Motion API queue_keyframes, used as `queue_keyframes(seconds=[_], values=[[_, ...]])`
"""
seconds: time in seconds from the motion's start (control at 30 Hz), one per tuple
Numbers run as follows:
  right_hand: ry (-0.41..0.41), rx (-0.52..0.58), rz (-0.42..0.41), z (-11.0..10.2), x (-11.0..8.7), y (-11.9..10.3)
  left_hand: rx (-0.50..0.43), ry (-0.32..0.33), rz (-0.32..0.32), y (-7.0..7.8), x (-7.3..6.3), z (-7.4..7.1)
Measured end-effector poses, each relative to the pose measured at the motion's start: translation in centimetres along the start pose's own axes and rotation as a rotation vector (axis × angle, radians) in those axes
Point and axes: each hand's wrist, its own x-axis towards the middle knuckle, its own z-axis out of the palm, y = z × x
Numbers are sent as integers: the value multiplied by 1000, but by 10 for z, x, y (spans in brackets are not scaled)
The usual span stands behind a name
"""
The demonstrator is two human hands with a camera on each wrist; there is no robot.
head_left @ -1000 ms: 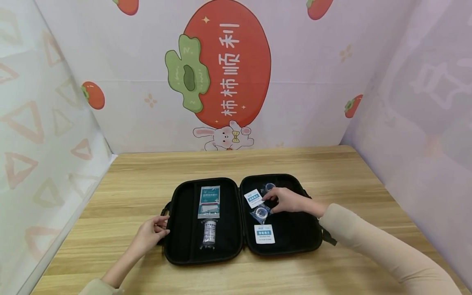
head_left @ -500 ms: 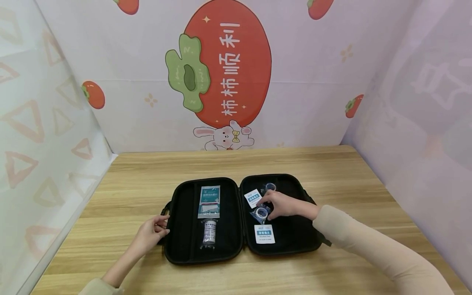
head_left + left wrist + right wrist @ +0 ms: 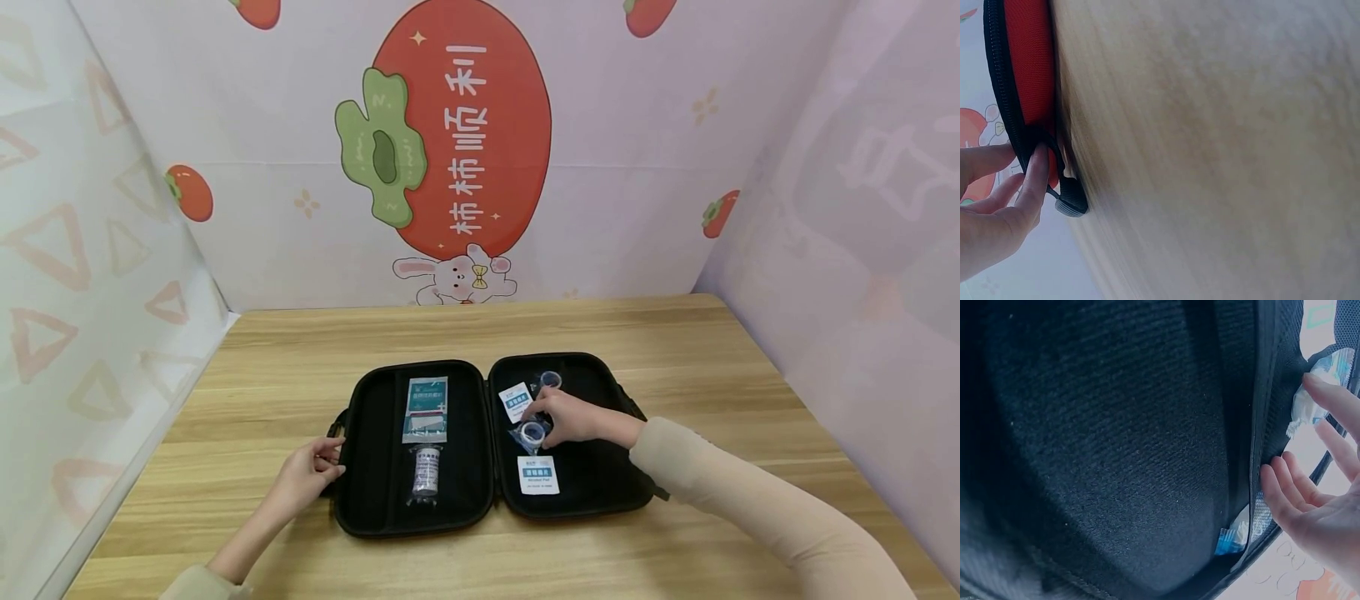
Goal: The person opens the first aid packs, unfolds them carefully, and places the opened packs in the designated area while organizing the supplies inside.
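A black zippered case (image 3: 367,433), red outside, lies unfolded on the table. My left hand (image 3: 303,475) grips its left edge beside the carry handle (image 3: 1072,197), fingers on the zipper rim. My right hand (image 3: 576,417) is over the right half, thumb and index finger spread around a plastic-wrapped tape roll (image 3: 532,435). The index fingertip is right at the corner of an alcohol pad packet (image 3: 516,400). In the right wrist view, the fingers look loosely bent beside clear wrapping (image 3: 1329,369); the other fingertips rest near the case's inner edge. A second alcohol pad packet (image 3: 538,475) lies nearer.
Another wrapped roll (image 3: 551,380) lies at the far end of the right half. In the left half are a green dressing packet (image 3: 426,408) and a wrapped white cylinder with print (image 3: 426,473). Printed cloth walls (image 3: 615,233) border the wooden table (image 3: 300,383).
My right hand has moved slightly left and down over the tape roll. The farther alcohol pad packet has shifted a little. My left hand has stayed in place.
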Motion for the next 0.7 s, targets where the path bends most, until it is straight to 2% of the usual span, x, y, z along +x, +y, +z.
queue_keyframes(seconds=[0.27,0.7], values=[[16,28,55,-3,-4,-2,4,-3,14,0,0,0],[84,57,29,-16,-21,1,3,0,7,2,-1,-1]])
